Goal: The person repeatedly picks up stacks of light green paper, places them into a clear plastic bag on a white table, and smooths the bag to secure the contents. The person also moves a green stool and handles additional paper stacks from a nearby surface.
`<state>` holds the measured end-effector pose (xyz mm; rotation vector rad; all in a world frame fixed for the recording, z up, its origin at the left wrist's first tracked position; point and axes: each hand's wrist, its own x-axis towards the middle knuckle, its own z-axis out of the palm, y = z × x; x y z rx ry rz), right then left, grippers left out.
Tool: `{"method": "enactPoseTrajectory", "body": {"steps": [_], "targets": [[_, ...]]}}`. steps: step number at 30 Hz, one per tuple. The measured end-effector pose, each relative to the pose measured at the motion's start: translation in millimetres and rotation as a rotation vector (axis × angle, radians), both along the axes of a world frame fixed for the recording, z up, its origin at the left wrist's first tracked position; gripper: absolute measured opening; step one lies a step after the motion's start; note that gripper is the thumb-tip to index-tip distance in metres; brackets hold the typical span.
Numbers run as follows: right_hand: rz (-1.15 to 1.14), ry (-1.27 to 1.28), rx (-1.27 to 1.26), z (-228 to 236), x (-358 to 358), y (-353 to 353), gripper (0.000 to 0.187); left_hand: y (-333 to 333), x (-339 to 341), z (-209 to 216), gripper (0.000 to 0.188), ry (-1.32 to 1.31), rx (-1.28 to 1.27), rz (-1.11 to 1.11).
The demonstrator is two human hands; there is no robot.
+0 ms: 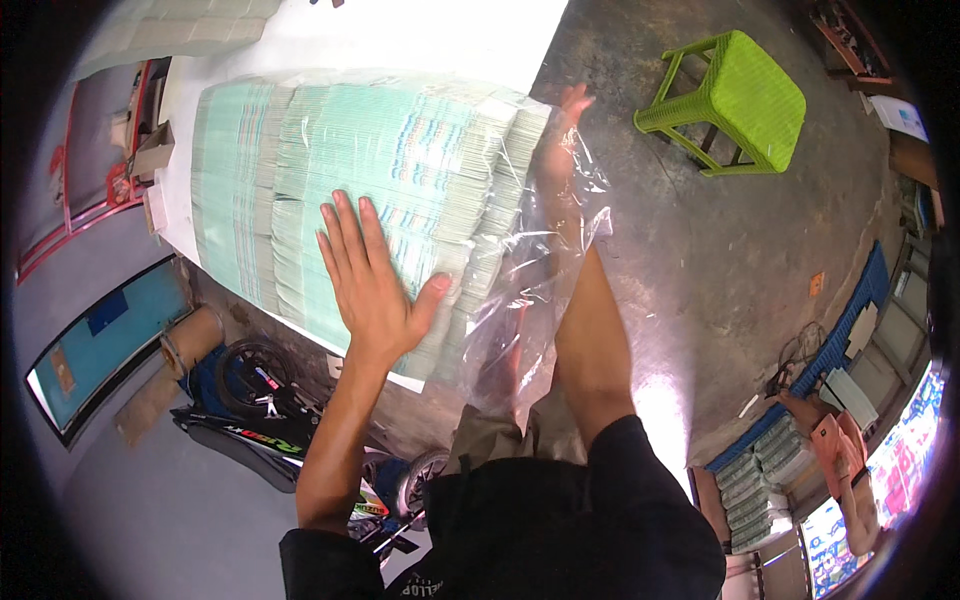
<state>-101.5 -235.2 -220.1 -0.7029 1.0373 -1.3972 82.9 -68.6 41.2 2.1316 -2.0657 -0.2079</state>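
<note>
A large block of stacked pale green printed paper pieces (335, 130), in tight rows, lies on a white table, wrapped in clear plastic. My left hand (370, 285) presses flat on top near the close edge, fingers stretched out and thumb spread. Loose clear plastic film (520, 270) hangs in folds off the block's right end. My right hand (562, 145) is at that end, edge-on beside the stack and partly seen through the film. Its fingers point away from me and look stretched out, slightly blurred.
A white tabletop (480, 35) extends behind the block. On the concrete floor to the right stands a green woven-look plastic stool (755, 100). A small motorbike (260, 440) is at the lower left. Another person (840, 450) and more wrapped stacks (765, 480) show at the lower right.
</note>
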Motion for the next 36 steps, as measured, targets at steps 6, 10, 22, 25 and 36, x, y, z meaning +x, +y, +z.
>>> {"method": "enactPoseTrajectory", "body": {"steps": [6,10,22,25,36], "targets": [[-0.116,0.010,0.294,74.1,-35.2,102.0,0.072,11.8,-1.9,1.5,0.112,-0.014,0.008,0.075],[-0.118,-0.095,0.358,70.8,25.2,168.5,0.068,4.1,-2.5,1.4,0.110,-0.029,0.001,0.054],[-0.217,-0.328,0.491,76.7,7.0,232.4,0.058,11.9,-2.1,-5.8,0.109,-0.023,-0.042,0.057],[-0.243,-0.387,0.503,86.4,0.6,251.1,0.055,10.8,-2.5,-7.0,0.108,-0.034,-0.054,0.074],[-0.112,-0.310,0.474,104.3,53.0,291.2,0.064,19.2,-5.7,-2.3,0.101,0.002,-0.072,0.116]]}}
